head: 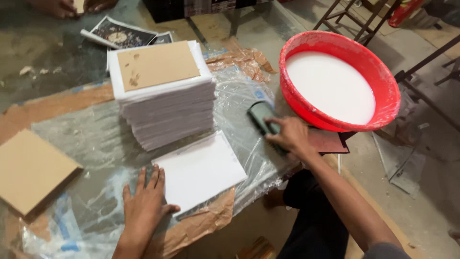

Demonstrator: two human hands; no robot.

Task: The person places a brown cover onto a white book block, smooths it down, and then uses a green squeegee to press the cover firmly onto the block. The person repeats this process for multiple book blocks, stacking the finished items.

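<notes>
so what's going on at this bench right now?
A person works at a plastic-covered table. The left hand lies flat on the plastic, thumb against the edge of a single white sheet. The right hand grips a dark brush beside a red basin of white liquid. Behind the sheet stands a tall stack of white sheets topped by a brown board; more brown boards lie at the left.
</notes>
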